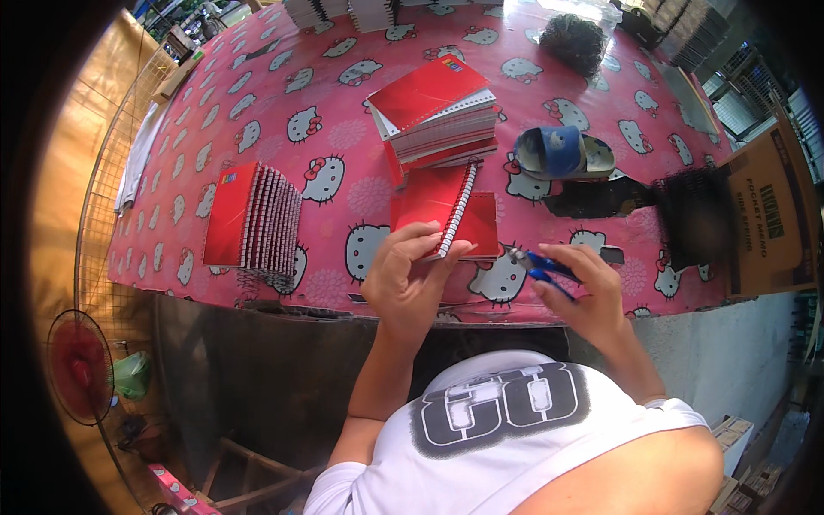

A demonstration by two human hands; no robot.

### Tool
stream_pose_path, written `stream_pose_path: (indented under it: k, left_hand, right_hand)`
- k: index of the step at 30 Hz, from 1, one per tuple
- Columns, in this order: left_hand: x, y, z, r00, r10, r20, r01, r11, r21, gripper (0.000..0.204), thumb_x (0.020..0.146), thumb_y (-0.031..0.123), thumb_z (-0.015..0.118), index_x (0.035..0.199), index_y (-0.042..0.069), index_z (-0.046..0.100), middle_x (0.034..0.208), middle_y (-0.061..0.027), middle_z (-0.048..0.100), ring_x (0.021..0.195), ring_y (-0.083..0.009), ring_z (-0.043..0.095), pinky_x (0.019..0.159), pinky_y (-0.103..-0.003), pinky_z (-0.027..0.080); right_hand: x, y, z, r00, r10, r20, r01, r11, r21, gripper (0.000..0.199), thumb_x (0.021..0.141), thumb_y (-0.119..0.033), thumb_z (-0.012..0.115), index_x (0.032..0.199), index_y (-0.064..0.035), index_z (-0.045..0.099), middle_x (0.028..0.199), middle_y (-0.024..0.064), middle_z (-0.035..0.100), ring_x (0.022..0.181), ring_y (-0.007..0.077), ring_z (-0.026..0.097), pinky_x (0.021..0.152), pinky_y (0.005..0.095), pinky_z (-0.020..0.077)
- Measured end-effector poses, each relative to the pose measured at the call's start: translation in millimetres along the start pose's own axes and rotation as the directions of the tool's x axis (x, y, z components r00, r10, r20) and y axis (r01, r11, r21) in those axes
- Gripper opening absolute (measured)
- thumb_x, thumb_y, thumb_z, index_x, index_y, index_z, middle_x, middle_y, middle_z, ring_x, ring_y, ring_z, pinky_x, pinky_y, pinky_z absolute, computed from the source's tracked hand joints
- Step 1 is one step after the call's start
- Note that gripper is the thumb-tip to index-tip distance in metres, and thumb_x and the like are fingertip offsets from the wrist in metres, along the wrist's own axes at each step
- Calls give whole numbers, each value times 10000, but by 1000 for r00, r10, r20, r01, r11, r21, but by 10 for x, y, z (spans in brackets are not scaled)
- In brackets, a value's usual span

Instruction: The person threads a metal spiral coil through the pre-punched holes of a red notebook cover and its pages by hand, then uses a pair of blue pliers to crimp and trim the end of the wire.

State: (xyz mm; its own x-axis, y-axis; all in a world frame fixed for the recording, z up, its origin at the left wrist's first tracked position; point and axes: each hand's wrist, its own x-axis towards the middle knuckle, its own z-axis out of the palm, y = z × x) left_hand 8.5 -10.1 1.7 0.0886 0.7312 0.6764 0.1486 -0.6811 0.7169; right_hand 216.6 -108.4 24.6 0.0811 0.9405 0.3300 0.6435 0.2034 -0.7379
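Observation:
My left hand [405, 276] holds a red spiral-bound notebook [442, 209] by its lower end, tilted up over the near edge of the table. My right hand [584, 287] grips blue-handled pliers [536, 265], whose tip points left toward the notebook's wire spine. A second red notebook [485, 225] lies flat just behind the held one.
The table carries a pink cloth with cartoon cats [326, 129]. On it are a stack of red notebooks [438, 116], a row of notebooks on edge [257, 223], a blue sandal [562, 154], black wire coils [695, 215] and a cardboard box [768, 215]. A red fan [79, 365] stands lower left.

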Motion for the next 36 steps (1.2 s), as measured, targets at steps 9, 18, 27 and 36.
stream_pose_path:
  k: [9, 18, 27, 36]
  left_hand:
    - [-9, 45, 71, 1000, -1, -28, 0, 1000, -31, 187, 765, -74, 744, 923, 5, 685, 971, -159, 692, 853, -192, 681, 714, -298, 575]
    - [115, 2, -119, 952, 305, 22, -305, 952, 5, 179, 803, -127, 662, 947, -25, 635, 970, -205, 684, 828, -226, 700, 709, -287, 578]
    - [887, -58, -1438, 615, -45, -787, -52, 994, -98, 214, 852, 37, 714, 832, 54, 502, 829, -78, 620, 743, -82, 550, 707, -219, 452]
    - [618, -1016, -1956, 589, -184, -787, 214, 975, -68, 146, 888, 35, 637, 991, -20, 548, 904, -101, 628, 834, -118, 590, 751, -249, 492]
  right_hand:
    - [307, -269, 207, 972, -232, -34, 232, 973, -2, 457, 692, -140, 819, 1092, -23, 631, 1017, 134, 661, 940, 297, 626, 805, 379, 505]
    - [371, 5, 257, 589, -67, 805, -808, -17, 589, 347, 877, -212, 716, 1116, 27, 636, 1037, 82, 669, 890, 125, 621, 760, 273, 502]
    - [107, 336, -124, 952, 284, -115, -265, 951, 157, 335, 838, -82, 685, 1153, 1, 607, 1079, 76, 643, 945, 140, 596, 831, 284, 476]
    - [-324, 592, 13, 994, 64, -87, -91, 930, -355, 453, 704, -165, 781, 1103, -25, 619, 1126, 150, 589, 1076, 334, 537, 918, 412, 429]
